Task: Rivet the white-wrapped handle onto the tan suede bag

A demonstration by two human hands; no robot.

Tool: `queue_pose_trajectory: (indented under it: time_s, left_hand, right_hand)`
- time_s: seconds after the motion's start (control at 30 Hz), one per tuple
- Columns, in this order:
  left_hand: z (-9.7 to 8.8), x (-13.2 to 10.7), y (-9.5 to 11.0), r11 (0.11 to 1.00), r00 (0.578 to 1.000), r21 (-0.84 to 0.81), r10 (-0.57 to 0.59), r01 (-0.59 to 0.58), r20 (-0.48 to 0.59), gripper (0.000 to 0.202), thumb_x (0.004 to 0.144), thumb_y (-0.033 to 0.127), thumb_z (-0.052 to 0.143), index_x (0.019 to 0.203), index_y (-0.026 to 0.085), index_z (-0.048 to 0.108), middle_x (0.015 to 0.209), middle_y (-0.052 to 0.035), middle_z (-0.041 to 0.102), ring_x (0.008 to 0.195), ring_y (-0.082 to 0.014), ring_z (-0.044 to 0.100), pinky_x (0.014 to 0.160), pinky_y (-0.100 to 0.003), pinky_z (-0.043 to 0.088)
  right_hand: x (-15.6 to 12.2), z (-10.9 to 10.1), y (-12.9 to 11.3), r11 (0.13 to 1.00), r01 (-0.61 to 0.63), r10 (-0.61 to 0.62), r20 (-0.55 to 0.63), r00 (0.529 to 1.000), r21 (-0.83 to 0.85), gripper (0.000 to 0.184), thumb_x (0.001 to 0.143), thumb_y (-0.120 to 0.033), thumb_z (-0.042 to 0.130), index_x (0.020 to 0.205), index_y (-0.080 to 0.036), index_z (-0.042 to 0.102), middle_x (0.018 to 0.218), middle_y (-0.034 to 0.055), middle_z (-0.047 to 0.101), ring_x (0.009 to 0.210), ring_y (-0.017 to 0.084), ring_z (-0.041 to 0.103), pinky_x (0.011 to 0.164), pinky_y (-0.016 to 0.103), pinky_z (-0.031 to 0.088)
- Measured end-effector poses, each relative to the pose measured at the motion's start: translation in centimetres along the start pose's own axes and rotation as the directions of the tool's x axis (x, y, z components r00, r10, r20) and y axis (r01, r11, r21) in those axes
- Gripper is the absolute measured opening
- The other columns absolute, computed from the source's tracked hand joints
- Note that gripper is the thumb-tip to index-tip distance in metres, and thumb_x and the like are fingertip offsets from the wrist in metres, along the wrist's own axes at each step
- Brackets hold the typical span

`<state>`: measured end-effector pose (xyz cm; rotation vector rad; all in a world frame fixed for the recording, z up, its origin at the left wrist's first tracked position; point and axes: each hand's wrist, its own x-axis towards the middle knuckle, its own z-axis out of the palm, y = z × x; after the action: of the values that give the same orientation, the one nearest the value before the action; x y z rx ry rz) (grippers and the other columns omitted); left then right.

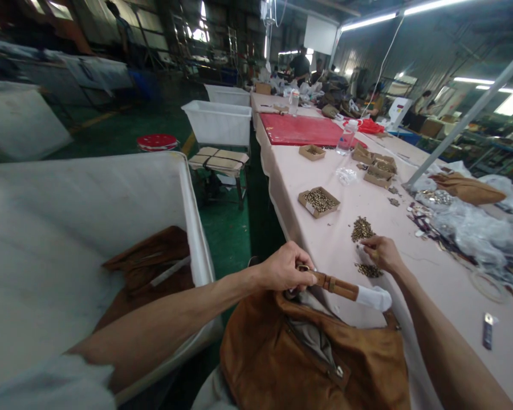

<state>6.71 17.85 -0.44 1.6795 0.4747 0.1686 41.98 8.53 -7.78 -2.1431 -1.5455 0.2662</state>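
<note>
Brown bag (290, 370) is beside the table (444, 319); left hand (287, 267) grips a strap (337, 286). Right hand (382, 253), whether pinching I cannot tell, may scatter the table's metal pieces (362, 229) by careless brushing.

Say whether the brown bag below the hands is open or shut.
Open: the brown bag gapes, with greyish lining showing between its brown edges. I cannot tell how deep the opening goes.
</note>
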Motion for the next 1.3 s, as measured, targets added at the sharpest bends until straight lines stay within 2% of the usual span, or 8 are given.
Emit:
queue_pose_trajectory:
  time_s: [0.2, 0.4, 0.53, 0.63, 0.73, 0.9, 1.03, 1.3]
  left_hand:
    - [-0.4, 0.1, -0.5, 1.000, 0.998, 0.020, 0.003, -0.002, -0.066, 0.023, 0.074, 0.030, 0.075, 0.082, 0.009, 0.077, 0.061, -0.0050, 0.070, 0.046, -0.0108, 0.056, 0.043, -0.019, 0.043]
    - [-0.1, 0.3, -1.3, 0.999, 0.991, -0.047, -0.033, 0.028, -0.129, 0.021, 0.071, 0.027, 0.075, 0.082, 0.009, 0.077, 0.060, -0.0044, 0.070, 0.045, -0.0100, 0.056, 0.041, -0.018, 0.041]
    - [0.0, 0.1, -2.0, 0.997, 0.989, -0.078, -0.013, 0.002, -0.146, 0.019, 0.070, 0.026, 0.077, 0.079, 0.009, 0.077, 0.061, -0.0052, 0.070, 0.046, -0.0093, 0.056, 0.042, -0.017, 0.040]
    - [-0.1, 0.2, -2.4, 0.994, 0.989, -0.107, -0.035, 0.020, -0.145, 0.017, 0.070, 0.023, 0.076, 0.080, 0.008, 0.076, 0.061, -0.0047, 0.069, 0.046, -0.0085, 0.055, 0.041, -0.016, 0.040]
    - [0.1, 0.5, -2.8, 0.993, 0.987, -0.118, -0.047, 0.030, -0.151, 0.019, 0.069, 0.022, 0.076, 0.081, 0.008, 0.076, 0.062, -0.0047, 0.069, 0.046, -0.0088, 0.055, 0.040, -0.016, 0.041]
    - [0.4, 0.6, -2.8, 0.988, 0.989, -0.149, -0.053, 0.032, -0.139, 0.020, 0.068, 0.021, 0.074, 0.084, 0.009, 0.076, 0.064, -0.0036, 0.070, 0.049, -0.0093, 0.059, 0.045, -0.017, 0.047]
    - [0.4, 0.3, -2.2, 0.986, 0.987, -0.160, -0.065, 0.042, -0.146, 0.017, 0.068, 0.022, 0.076, 0.080, 0.010, 0.075, 0.062, -0.0015, 0.068, 0.050, -0.0085, 0.059, 0.048, -0.017, 0.048]
    - [0.8, 0.2, -1.8, 0.991, 0.980, -0.123, -0.065, 0.042, -0.190, 0.017, 0.068, 0.022, 0.072, 0.080, 0.009, 0.074, 0.061, -0.0010, 0.066, 0.050, -0.0100, 0.058, 0.046, -0.018, 0.045]
  right_hand:
    - [-0.5, -0.7, -3.5, 0.998, 0.024, -0.025, -0.006, 1.000, -0.056, 0.032, 0.101, -0.039, 0.065, 0.125, -0.018, 0.067, 0.132, 0.0078, 0.064, 0.111, 0.027, 0.066, 0.093, 0.042, 0.059]
    - [-0.7, -0.7, -4.4, 0.994, 0.051, -0.049, 0.025, 0.998, -0.095, 0.029, 0.101, -0.038, 0.066, 0.124, -0.020, 0.066, 0.129, 0.0096, 0.064, 0.110, 0.024, 0.066, 0.092, 0.038, 0.059]
    - [0.1, -1.3, -4.2, 0.991, 0.067, -0.060, 0.067, 0.996, -0.114, 0.021, 0.102, -0.036, 0.063, 0.105, -0.017, 0.070, 0.101, 0.0077, 0.070, 0.083, 0.018, 0.067, 0.075, 0.032, 0.057]
    - [-0.6, -3.1, -5.7, 0.990, 0.098, -0.105, -0.061, 0.993, -0.099, 0.019, 0.097, -0.031, 0.058, 0.097, -0.015, 0.069, 0.080, 0.0077, 0.068, 0.067, 0.020, 0.063, 0.064, 0.034, 0.050]
    - [-3.4, -4.3, -9.6, 0.935, 0.349, -0.353, -0.244, 0.903, -0.060, 0.018, 0.094, -0.030, 0.057, 0.106, -0.019, 0.064, 0.091, 0.0079, 0.068, 0.076, 0.022, 0.064, 0.069, 0.034, 0.049]
    - [-7.6, -1.3, -15.4, 0.739, 0.673, -0.672, -0.108, 0.732, -0.037, 0.015, 0.097, -0.020, 0.053, 0.112, -0.020, 0.055, 0.097, 0.0097, 0.061, 0.084, 0.024, 0.058, 0.073, 0.038, 0.048]
    - [-8.1, 1.3, -14.9, 0.716, 0.697, -0.698, -0.031, 0.715, -0.043, 0.015, 0.097, -0.015, 0.053, 0.111, -0.019, 0.055, 0.097, 0.0099, 0.060, 0.088, 0.027, 0.054, 0.075, 0.042, 0.047]
    - [-8.2, 2.8, -13.5, 0.721, 0.693, -0.693, 0.005, 0.721, 0.001, 0.024, 0.098, -0.015, 0.056, 0.121, -0.021, 0.059, 0.102, 0.0100, 0.061, 0.092, 0.028, 0.054, 0.077, 0.044, 0.048]
